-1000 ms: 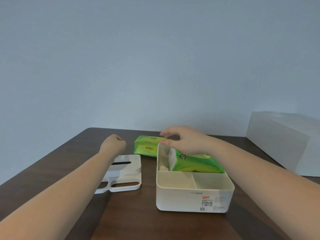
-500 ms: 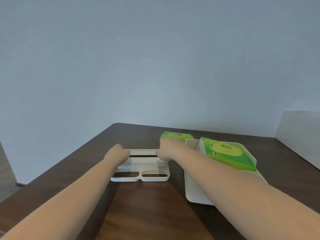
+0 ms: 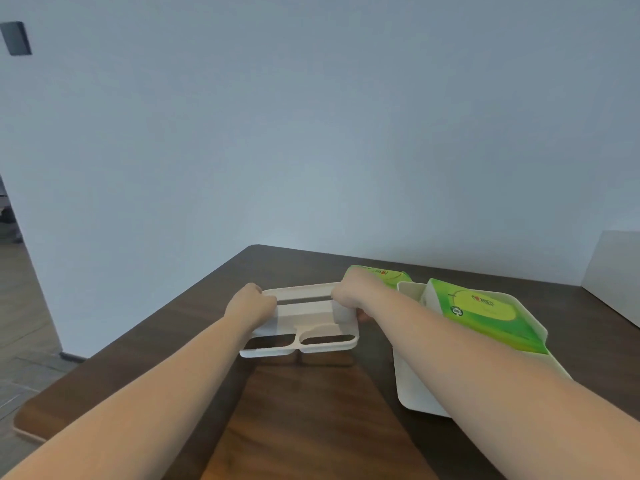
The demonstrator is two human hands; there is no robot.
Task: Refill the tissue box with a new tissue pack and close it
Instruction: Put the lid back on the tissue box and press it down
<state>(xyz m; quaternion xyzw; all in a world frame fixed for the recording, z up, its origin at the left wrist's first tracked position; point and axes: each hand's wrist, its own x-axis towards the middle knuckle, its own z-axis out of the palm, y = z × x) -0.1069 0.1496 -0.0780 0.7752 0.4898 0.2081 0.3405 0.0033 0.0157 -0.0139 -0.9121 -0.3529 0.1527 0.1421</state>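
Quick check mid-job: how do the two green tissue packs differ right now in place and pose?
The near tissue pack sits inside the white box, leaning tilted with its printed face showing; the far tissue pack lies on the table behind the box, outside it. The near pack is largely visible; the far pack is partly hidden by the right hand. Both share the same green wrapper.

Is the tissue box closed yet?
No, still open. Both hands, left hand and right hand, hold the lid beside the box, whose top is uncovered with a green tissue pack inside.
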